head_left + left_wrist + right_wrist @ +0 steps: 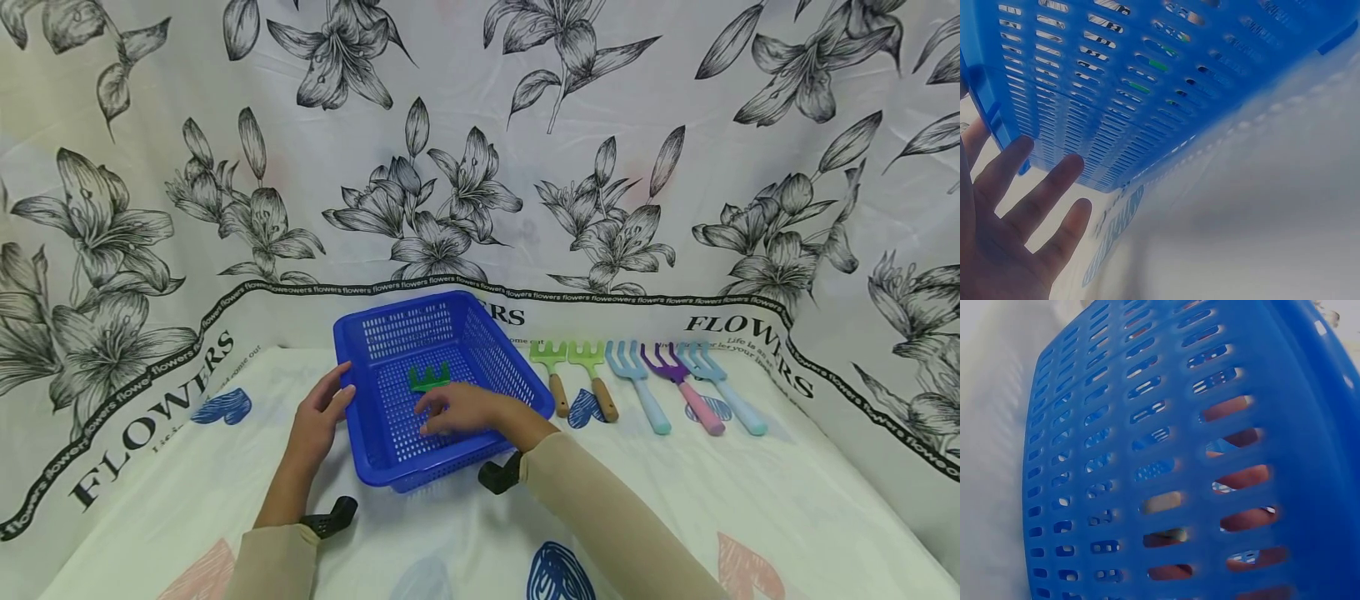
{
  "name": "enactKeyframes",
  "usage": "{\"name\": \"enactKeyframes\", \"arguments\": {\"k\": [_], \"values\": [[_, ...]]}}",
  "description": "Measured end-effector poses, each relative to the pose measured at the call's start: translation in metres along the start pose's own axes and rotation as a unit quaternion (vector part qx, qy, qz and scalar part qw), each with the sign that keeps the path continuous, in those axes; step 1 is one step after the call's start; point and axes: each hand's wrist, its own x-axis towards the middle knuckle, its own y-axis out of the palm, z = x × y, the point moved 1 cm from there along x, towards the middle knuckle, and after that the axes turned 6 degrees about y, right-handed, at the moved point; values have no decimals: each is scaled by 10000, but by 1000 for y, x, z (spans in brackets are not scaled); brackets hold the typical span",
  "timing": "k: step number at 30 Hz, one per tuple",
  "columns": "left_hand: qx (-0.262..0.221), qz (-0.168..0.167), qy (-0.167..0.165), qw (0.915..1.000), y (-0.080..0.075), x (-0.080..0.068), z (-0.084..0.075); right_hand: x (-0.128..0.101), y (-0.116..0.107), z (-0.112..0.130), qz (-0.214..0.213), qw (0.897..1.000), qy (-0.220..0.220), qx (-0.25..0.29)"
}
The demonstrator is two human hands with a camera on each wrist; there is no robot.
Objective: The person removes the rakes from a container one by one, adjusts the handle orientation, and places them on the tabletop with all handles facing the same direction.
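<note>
A blue slotted plastic basket [450, 457] stands on the cloth. My left hand [318, 421] is at its left side, with thumb and forefinger touching the rim. In the left wrist view, the other fingers [1054, 194] spread out straight below the basket. My right hand [468, 408] reaches over the near rim into the basket, its fingers curled at a small green hand fork [429, 379]. The fork's tines point away; its handle is hidden under the hand, which appears to grip it. In the right wrist view, the basket wall [1297, 425] covers most of the fingers.
To the basket's right lies a row of hand forks: two light green ones [558, 392] with wooden handles, a light blue one [645, 396], a purple one with a pink handle [701, 404] and another blue one [738, 404]. Behind hangs a flower-printed cloth [525, 183].
</note>
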Motion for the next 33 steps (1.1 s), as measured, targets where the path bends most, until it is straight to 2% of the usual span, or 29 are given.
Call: {"name": "enactKeyframes", "arguments": {"k": [7,14,24,33], "values": [[35,-37,42,10000,-1,1,1,0,-3,0,-914,9957,-77,147],[-17,-24,57,10000,-1,0,2,1,-6,-1,-1555,9875,-44,273],[-57,18,-9,10000,-2,1,5,-1,-9,1,-2084,9762,369,467],[-113,12,114,9999,1,-1,1,-1,-12,-4,-2499,9626,671,803]]}}
